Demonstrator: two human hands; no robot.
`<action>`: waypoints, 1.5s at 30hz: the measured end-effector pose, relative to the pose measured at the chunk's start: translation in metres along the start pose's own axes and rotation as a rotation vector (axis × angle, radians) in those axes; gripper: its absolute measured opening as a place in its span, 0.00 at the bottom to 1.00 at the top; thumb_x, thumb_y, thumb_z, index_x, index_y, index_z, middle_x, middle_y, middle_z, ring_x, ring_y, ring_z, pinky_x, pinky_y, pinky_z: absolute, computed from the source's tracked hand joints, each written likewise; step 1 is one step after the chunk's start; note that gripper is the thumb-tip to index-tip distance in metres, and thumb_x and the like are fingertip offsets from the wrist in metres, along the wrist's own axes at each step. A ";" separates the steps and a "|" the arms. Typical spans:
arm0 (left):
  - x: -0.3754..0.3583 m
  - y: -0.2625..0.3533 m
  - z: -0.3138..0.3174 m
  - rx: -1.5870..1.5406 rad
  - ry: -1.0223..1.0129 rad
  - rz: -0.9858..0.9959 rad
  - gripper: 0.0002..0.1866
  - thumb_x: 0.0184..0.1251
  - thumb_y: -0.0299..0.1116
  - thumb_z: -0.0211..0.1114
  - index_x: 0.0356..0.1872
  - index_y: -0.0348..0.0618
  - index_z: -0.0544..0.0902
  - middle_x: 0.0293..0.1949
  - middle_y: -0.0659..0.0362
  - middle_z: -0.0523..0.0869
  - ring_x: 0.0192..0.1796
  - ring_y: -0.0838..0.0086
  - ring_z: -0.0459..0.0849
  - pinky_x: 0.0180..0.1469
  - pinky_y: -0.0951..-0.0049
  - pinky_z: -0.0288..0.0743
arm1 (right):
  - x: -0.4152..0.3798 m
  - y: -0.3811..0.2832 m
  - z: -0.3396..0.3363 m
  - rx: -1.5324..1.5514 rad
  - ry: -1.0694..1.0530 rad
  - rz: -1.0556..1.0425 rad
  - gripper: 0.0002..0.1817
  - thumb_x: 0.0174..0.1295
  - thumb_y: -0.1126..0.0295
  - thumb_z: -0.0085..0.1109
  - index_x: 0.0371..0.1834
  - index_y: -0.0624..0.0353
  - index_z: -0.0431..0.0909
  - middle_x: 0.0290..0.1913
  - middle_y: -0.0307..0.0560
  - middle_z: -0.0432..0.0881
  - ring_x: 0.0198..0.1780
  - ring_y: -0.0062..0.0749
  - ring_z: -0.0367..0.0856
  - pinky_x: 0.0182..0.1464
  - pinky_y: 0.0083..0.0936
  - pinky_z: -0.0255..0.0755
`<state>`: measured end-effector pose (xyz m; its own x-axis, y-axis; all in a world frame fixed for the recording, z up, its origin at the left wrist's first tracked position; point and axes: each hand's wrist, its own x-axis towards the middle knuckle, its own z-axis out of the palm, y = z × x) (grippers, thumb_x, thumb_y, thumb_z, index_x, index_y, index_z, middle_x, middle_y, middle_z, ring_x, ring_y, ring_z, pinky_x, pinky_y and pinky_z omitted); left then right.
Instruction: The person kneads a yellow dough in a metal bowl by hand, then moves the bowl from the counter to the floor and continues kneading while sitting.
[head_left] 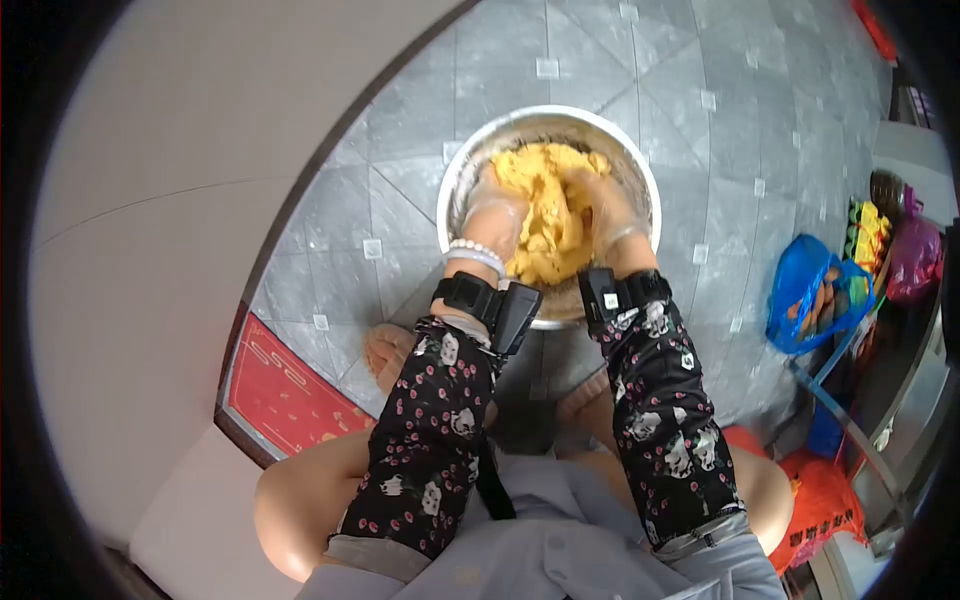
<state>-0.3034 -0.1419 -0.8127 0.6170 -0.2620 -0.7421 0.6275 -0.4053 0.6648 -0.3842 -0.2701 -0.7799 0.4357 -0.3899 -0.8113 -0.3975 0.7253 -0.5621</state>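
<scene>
A round metal bowl [650, 190] stands on the tiled floor with a lump of yellow dough [548, 215] inside. My left hand [493, 208] is in the bowl at the dough's left side, in a thin clear glove, its fingertips hidden by the dough. On the dough's right side is my right hand [608, 205], gloved as well, its fingers pressed into the yellow mass and blurred. Both wrists carry black strapped devices, and floral black sleeves cover the forearms.
Grey floor tiles [670, 130] surround the bowl. A red mat [285, 385] lies at the lower left. At the right are a blue plastic bag [795, 300], a purple bag [915, 260], a metal rack [865, 450] and a red bag [820, 505]. My bare feet are below the bowl.
</scene>
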 end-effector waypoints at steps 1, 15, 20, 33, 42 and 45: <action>0.000 0.008 -0.004 0.088 -0.028 -0.020 0.39 0.58 0.11 0.50 0.73 0.42 0.54 0.43 0.54 0.81 0.33 0.74 0.79 0.28 0.78 0.74 | 0.004 -0.001 0.002 0.017 -0.077 0.021 0.19 0.52 0.74 0.66 0.48 0.61 0.78 0.42 0.47 0.82 0.42 0.32 0.82 0.44 0.27 0.78; -0.048 0.110 -0.009 1.141 -0.317 0.244 0.17 0.56 0.35 0.73 0.40 0.39 0.75 0.32 0.55 0.80 0.38 0.71 0.80 0.40 0.70 0.76 | -0.059 -0.056 -0.002 -1.938 -0.254 -0.692 0.19 0.61 0.68 0.58 0.53 0.63 0.72 0.41 0.52 0.83 0.43 0.40 0.84 0.42 0.28 0.79; -0.047 0.016 -0.002 1.261 -0.211 0.471 0.17 0.61 0.23 0.61 0.52 0.37 0.73 0.48 0.44 0.78 0.54 0.51 0.76 0.59 0.63 0.72 | -0.063 0.016 0.020 -1.733 -0.095 -0.278 0.16 0.67 0.69 0.48 0.54 0.68 0.67 0.38 0.54 0.86 0.42 0.42 0.87 0.39 0.34 0.81; -0.044 0.008 0.031 1.418 -0.159 0.105 0.26 0.50 0.26 0.68 0.53 0.41 0.70 0.51 0.44 0.76 0.55 0.49 0.77 0.57 0.59 0.73 | -0.024 0.031 0.005 -1.559 -0.356 0.008 0.28 0.61 0.70 0.58 0.58 0.73 0.57 0.45 0.65 0.83 0.49 0.49 0.84 0.45 0.35 0.80; 0.019 0.082 0.000 1.459 -0.231 0.069 0.26 0.62 0.27 0.61 0.61 0.39 0.67 0.65 0.43 0.68 0.63 0.58 0.74 0.64 0.65 0.71 | 0.044 -0.001 0.061 -1.307 -0.117 0.087 0.20 0.67 0.69 0.44 0.59 0.68 0.59 0.55 0.71 0.77 0.57 0.58 0.78 0.58 0.41 0.74; -0.003 0.118 -0.008 1.451 -0.409 0.037 0.28 0.64 0.33 0.61 0.66 0.44 0.66 0.69 0.50 0.65 0.68 0.60 0.69 0.69 0.63 0.66 | 0.057 -0.016 0.047 -1.328 -0.147 0.056 0.23 0.69 0.68 0.40 0.66 0.64 0.56 0.60 0.69 0.73 0.61 0.57 0.74 0.62 0.40 0.70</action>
<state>-0.2273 -0.1822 -0.7310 0.2973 -0.4106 -0.8620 -0.5366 -0.8186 0.2049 -0.3154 -0.2773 -0.8095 0.4419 -0.2527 -0.8608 -0.8600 -0.3924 -0.3263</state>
